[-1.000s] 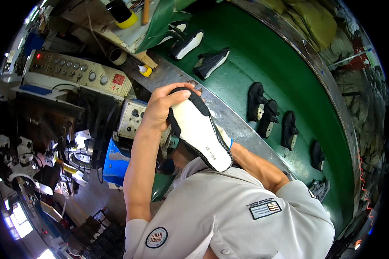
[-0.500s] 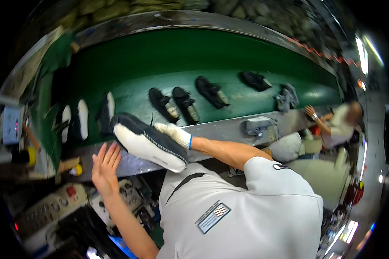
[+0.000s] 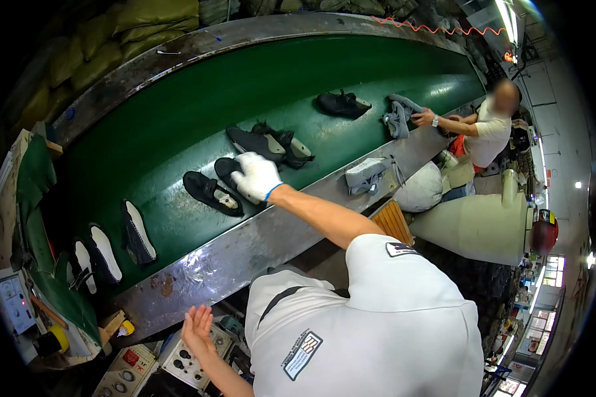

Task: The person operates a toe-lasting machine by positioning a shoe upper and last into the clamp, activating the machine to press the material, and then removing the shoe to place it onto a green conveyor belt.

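1. Half a second ago the gloved right hand (image 3: 255, 176) held a white-soled black shoe above the belt's steel edge; now it is stretched out over the green conveyor belt (image 3: 179, 112), its fingers curled down on a black shoe (image 3: 226, 169) lying on the belt. Whether they are closed on it or only resting there I cannot tell.
2. Just left of that hand lies a second black shoe (image 3: 210, 192), touching or nearly touching the first.
3. Bare and open, palm up with fingers spread, the left hand (image 3: 196, 329) hangs low near the body, holding nothing, just above a grey control box with knobs (image 3: 182, 360).
4. By my judgement the step in hand is setting the shoe down beside its mate; the next move calls for opening the fingers and drawing the arm back over the steel belt edge (image 3: 245, 255).
5. Beyond the right hand lie another pair of dark shoes (image 3: 271, 142); further right a single black shoe (image 3: 341, 104).
6. Far left of the hand, three shoes with white soles (image 3: 112, 248) rest on the belt.
7. Further right, another person's hand (image 3: 422, 119) touches a grey upper (image 3: 397, 114). Nothing blocks the withdrawal.
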The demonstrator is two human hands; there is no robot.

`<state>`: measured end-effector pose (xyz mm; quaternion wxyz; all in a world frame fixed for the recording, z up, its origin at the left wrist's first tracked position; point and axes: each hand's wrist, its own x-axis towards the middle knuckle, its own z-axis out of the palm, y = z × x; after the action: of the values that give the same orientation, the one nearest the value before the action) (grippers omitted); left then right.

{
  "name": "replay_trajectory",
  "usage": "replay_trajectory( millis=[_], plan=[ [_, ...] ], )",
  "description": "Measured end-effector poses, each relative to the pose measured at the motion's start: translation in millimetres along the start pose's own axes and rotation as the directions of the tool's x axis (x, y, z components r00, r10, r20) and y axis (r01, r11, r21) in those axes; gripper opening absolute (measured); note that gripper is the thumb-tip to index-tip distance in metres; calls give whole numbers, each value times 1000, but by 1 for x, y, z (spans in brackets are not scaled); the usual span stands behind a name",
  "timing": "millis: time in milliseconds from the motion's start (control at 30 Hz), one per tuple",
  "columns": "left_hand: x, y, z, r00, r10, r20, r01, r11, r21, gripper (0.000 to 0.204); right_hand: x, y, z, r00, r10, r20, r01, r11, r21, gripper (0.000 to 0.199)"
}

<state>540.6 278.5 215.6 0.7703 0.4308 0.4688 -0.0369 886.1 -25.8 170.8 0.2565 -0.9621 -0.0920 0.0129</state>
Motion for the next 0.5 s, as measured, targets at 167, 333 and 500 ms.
replay_trajectory(
  millis=[167, 333, 500],
  plan=[
    [-9, -21, -4, 997, 6, -73, -5, 1000, 18, 41, 6, -88, 78, 990, -39, 134, -6, 947, 322, 44],
    [-30, -34, -10, 977, 63, -202, -63, 998, 5, 36, 16, -164, 171, 888, 57, 456, -234, 910, 341, 54],
    [-66, -52, -16, 930, 70, -362, -67, 998, 20, 31, 34, -202, 254, 782, 201, 590, -390, 896, 212, 80]
  ],
)
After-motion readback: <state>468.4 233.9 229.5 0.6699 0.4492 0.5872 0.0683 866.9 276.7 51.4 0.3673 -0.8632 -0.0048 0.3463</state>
